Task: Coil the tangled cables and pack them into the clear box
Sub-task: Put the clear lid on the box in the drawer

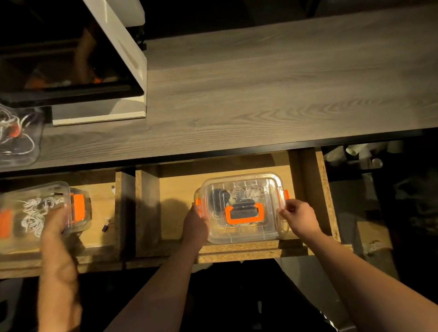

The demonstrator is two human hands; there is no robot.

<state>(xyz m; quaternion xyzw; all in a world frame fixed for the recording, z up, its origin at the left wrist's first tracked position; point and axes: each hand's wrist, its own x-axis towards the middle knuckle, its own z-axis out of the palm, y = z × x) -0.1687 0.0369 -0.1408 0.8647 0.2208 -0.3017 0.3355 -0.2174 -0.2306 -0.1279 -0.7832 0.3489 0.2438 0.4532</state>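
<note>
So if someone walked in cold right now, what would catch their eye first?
Most likely the clear box with its orange handle, sitting in the open drawer at centre, the left hand and right hand gripping its two sides. Next, at far left, a third hand holding a second clear box of white cables. A clear bag of tangled cables lies on the desk above.

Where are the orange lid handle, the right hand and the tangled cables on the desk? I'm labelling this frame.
orange lid handle (244,215): head view, left bar.
right hand (299,218): head view, back of hand.
tangled cables (3,130): head view, middle of pile.
</note>
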